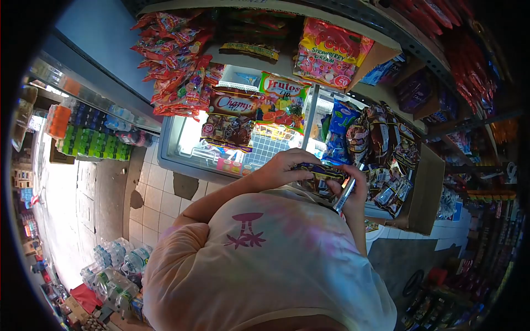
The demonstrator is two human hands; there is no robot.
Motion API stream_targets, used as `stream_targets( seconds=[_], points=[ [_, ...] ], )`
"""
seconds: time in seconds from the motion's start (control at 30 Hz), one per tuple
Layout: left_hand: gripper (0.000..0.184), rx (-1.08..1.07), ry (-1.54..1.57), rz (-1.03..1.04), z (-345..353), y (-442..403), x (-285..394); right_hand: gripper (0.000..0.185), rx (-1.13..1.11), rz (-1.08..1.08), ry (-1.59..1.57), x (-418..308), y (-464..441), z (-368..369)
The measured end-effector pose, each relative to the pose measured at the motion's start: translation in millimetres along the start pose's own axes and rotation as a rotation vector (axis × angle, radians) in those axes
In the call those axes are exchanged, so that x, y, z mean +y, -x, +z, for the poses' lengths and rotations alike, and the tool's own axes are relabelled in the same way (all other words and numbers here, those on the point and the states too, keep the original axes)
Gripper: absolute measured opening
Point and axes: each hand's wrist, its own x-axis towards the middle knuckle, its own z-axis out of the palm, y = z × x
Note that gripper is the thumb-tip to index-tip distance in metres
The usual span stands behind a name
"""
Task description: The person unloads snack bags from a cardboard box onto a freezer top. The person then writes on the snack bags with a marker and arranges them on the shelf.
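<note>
My left hand (282, 170) is closed on the left end of a dark brown and gold candy bag (323, 175), close to my chest. My right hand (356, 185) grips the bag's other end, and a slim silver pen-like object (346, 194) sticks out along its fingers. Beyond my hands, a brown Champ candy bag (232, 117) and a green and red Frutos bag (283, 101) lie on a glass-topped freezer (182, 157); both carry handwritten numbers. A blue bag (338, 129) lies just past my right hand.
An open cardboard box (428, 190) with brown candy bags stands at right. On the shelf above are red candy bags (179, 60) and a pink Potchi bag (331, 52). Packed bottles (94, 135) stand at left; wrapped clear bottles (118, 270) sit on the floor.
</note>
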Motion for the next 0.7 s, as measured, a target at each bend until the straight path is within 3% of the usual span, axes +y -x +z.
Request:
stream_targets(
  seconds=[0.03,0.07,0.27,0.33,0.4,0.43,0.5,0.57,0.6,0.7],
  points=[
    [0.027,0.083,0.013,0.153,0,-1,-1,0.048,0.016,0.002,0.002,4,0,1],
    [0.027,0.085,0.009,0.159,-1,-1,0,0.048,0.016,-0.005,0.002,5,-1,2],
    [0.018,0.021,-0.045,0.026,-21,-12,18,0.046,0.120,-0.035,-0.160,0,-13,9],
    [0.024,0.257,-0.289,0.176,-51,-35,-11,0.045,0.108,-0.075,-0.145,9,-19,4],
    [0.031,0.414,-0.416,0.152,-94,-68,7,0.043,0.098,0.149,-0.021,12,-23,2],
    [0.030,0.509,-0.797,0.302,-118,-83,18,0.043,0.084,0.068,0.009,23,-24,2],
    [0.027,0.647,-1.072,0.514,-164,-124,8,0.043,0.065,0.034,0.101,16,-27,3],
    [0.030,0.564,-1.377,0.171,-208,-162,10,0.045,0.061,0.071,0.141,15,-23,7],
    [0.033,0.599,-1.544,0.194,-214,-169,20,0.045,0.063,0.065,0.144,19,-23,7],
    [0.034,0.626,-1.640,0.152,-233,-196,23,0.042,0.100,-0.052,0.175,28,-22,6]
  ],
)
